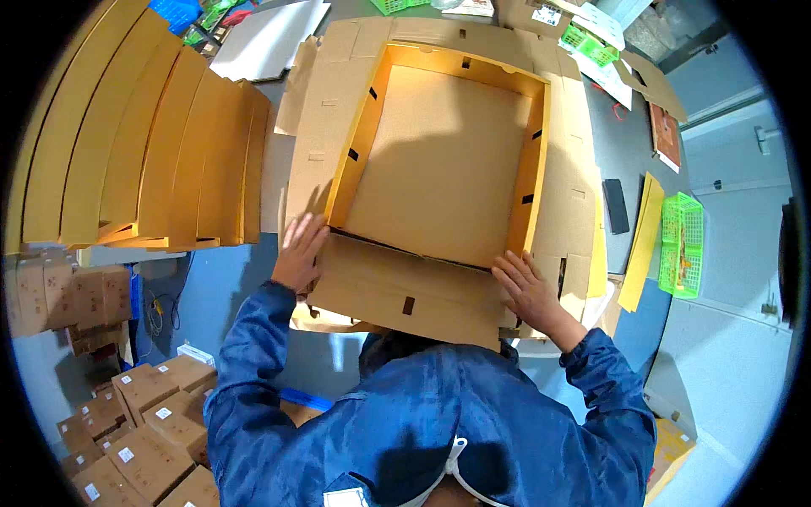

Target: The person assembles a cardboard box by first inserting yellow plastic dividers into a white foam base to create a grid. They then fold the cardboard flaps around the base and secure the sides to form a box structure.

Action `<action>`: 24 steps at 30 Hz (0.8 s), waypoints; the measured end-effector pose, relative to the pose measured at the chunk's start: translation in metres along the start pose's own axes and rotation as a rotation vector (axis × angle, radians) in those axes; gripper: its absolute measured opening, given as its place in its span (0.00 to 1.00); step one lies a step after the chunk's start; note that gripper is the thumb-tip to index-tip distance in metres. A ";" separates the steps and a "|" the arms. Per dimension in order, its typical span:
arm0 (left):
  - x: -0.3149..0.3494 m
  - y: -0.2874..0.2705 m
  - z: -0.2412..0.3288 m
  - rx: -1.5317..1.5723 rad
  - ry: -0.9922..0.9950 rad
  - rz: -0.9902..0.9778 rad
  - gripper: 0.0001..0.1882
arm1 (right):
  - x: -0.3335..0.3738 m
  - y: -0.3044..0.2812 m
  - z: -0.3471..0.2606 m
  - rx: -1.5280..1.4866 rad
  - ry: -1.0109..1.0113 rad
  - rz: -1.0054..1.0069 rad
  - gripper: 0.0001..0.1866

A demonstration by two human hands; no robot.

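Observation:
In front of me lies a shallow cardboard box (439,144) with yellow-orange side walls and a plain brown bottom. Dark slots show along its walls. Its near side is a brown flap (414,291) folded down flat toward me, with one dark slot. My left hand (302,247) rests at the near left corner, fingers stretched out over the flap's fold. At the near right corner my right hand (530,289) lies with fingers extended on the flap and wall end. Neither hand grips anything I can see. A larger flat sheet of brown cardboard (325,110) spreads beneath the box.
Tall yellow-orange cardboard pieces (144,144) stand in a row at left. Brown cartons (152,456) are stacked low left. A green basket (681,245), a yellow strip (640,245) and a dark phone-like slab (616,206) lie on the right. White sheets (266,38) sit far left.

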State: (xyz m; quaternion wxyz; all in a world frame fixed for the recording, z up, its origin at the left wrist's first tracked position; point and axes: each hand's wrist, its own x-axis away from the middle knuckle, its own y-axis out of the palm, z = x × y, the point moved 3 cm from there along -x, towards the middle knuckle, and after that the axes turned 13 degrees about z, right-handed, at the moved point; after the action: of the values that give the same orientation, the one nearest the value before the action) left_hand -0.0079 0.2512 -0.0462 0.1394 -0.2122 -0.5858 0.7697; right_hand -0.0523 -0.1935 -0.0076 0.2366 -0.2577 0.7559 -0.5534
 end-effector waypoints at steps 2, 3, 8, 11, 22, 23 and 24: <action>-0.018 0.004 0.000 -0.160 0.198 0.014 0.37 | -0.003 0.012 0.007 0.022 -0.007 0.022 0.34; -0.025 0.006 0.000 -0.239 0.297 0.021 0.35 | -0.002 0.015 0.011 0.033 -0.010 0.032 0.33; -0.036 0.010 -0.006 -0.226 0.399 0.191 0.25 | -0.003 0.007 0.008 0.165 -0.057 0.119 0.28; -0.037 0.015 -0.012 -0.173 0.424 0.262 0.23 | -0.001 0.013 0.012 0.140 -0.025 0.117 0.28; 0.022 0.002 0.065 0.379 -0.119 0.148 0.15 | 0.045 -0.003 0.008 -0.480 0.371 0.324 0.19; 0.016 -0.005 0.072 0.434 -0.243 0.135 0.15 | 0.051 0.013 0.014 -0.662 0.549 0.282 0.29; 0.015 0.000 0.074 0.528 -0.296 0.124 0.16 | 0.055 0.016 0.014 -0.740 0.635 0.401 0.32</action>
State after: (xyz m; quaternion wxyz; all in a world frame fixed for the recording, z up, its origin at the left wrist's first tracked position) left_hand -0.0569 0.1960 -0.0326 0.0556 -0.0895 -0.3652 0.9249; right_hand -0.0864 -0.2355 -0.0306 -0.0098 0.0062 0.9696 -0.2444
